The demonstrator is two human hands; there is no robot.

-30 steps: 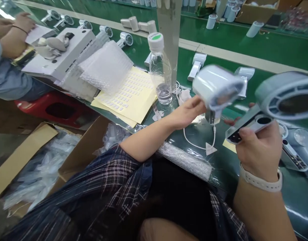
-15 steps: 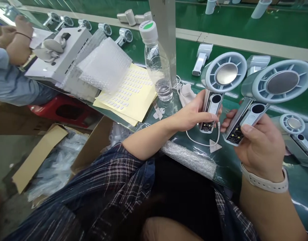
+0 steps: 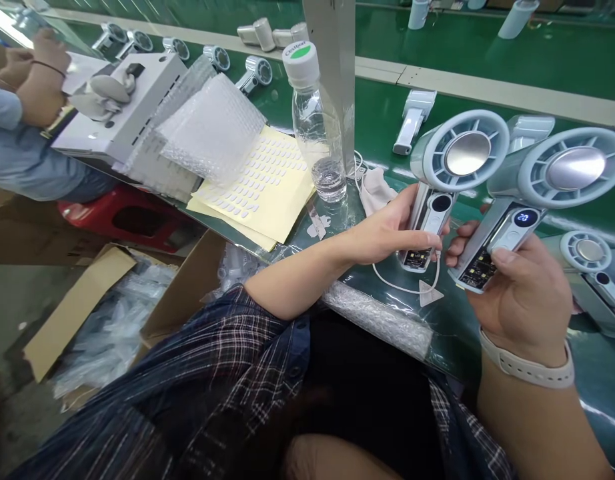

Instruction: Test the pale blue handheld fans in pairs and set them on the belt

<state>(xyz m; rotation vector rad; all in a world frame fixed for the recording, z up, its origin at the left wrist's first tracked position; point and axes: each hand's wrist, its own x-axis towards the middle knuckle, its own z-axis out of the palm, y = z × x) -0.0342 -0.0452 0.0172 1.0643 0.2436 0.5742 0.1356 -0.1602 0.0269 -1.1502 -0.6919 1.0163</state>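
- Hands first: our left hand [image 3: 387, 230] has its fingers clenched around the handle of a pale grey handheld fan with a round grille head and a shiny metal centre disc [image 3: 445, 177], thumb laid along the front of the handle.
- Our right hand [image 3: 525, 293], with a white wristband [image 3: 527, 363] below it, grips the handle of a second pale grey handheld fan of the same shape [image 3: 537, 193], thumb pressing the button on its front; a small round display on that handle is lit and shows 20.
- Both fans are held upright and just beside each other above the green table [image 3: 487, 60], grille heads facing us.
- A thin white cable [image 3: 402, 288] runs from the base of the left-hand fan and curls on the table beneath it.
- A clear plastic water bottle with a white cap [image 3: 315, 127] stands left of our left hand, next to yellow sticker sheets [image 3: 267, 183] and sheets of bubble wrap [image 3: 212, 130].
- A third fan [image 3: 595, 273] lies on the table at far right.
- More fans lie in a row along the far side [image 3: 215, 60].
- A co-worker's arm in a blue sleeve [image 3: 22, 153] rests at far left beside a white box [image 3: 132, 107].
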